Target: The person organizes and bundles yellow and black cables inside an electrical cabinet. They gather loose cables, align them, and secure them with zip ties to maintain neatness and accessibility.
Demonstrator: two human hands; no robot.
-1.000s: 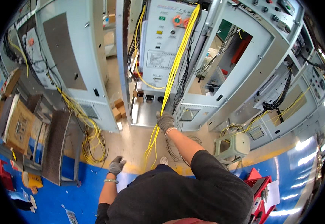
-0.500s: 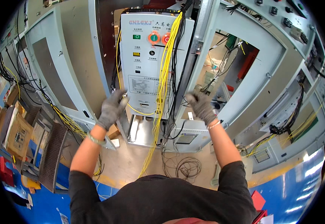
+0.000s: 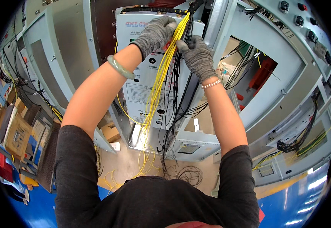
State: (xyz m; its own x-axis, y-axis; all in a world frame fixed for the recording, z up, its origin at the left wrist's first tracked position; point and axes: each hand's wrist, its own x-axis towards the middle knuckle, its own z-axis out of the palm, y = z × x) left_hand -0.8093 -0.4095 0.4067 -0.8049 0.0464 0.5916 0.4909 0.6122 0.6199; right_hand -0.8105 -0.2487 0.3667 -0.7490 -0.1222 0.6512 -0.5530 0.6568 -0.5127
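A thick bundle of yellow wires (image 3: 164, 60) hangs from the top of a light grey control panel (image 3: 135, 110), with black wires (image 3: 177, 76) running down beside it. My left hand (image 3: 156, 35), in a grey knitted glove, has its fingers curled against the left side of the yellow wires near the top. From the right, my right hand (image 3: 198, 57), in a matching glove, closes on the same bundle, its thumb across the black wires and against the yellow ones. Its other fingertips are partly hidden. The panel's upper buttons are mostly covered by my hands and the wires.
Open cabinet doors (image 3: 55, 57) stand at the left, and a cabinet frame with a window opening (image 3: 287, 87) at the right. Loose black wire coils (image 3: 190, 174) lie on the floor. A metal step stand (image 3: 48, 159) holds cardboard at the far left.
Both hands have risen from low on either side of the panel to the top of the wire bundle and closed there. The yellow wires' lower ends now spread more loosely near the floor.
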